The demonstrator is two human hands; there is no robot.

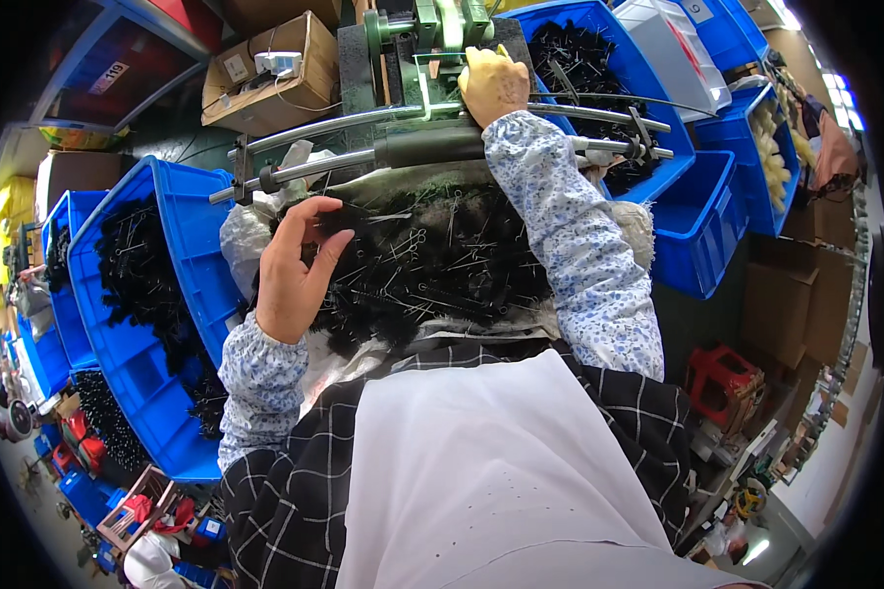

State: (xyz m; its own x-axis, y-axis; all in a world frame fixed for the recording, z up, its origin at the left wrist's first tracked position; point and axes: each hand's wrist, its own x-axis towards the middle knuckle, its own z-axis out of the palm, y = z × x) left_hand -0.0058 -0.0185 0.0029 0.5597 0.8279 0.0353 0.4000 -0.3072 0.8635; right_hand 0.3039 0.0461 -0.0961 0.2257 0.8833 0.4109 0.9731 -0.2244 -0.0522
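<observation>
- A worker's left hand rests on the near edge of a heap of black parts piled on the bench, fingers curled and thumb raised as if picking out a piece; whether anything is pinched there cannot be told.
- The right hand reaches beyond the heap to the green machine, closed over a part of it; what it grips is hidden under the palm.
- Just this side of that hand, two steel bars cross the machine's front, the floral sleeve lying over them.
- Judged from this, the step is feeding: one hand gathers a part while the other works the machine. The next move calls for a clean single piece carried up past the bars.
- Blue bins of more black parts stand outside the left hand; further bins sit beyond the right sleeve.
</observation>
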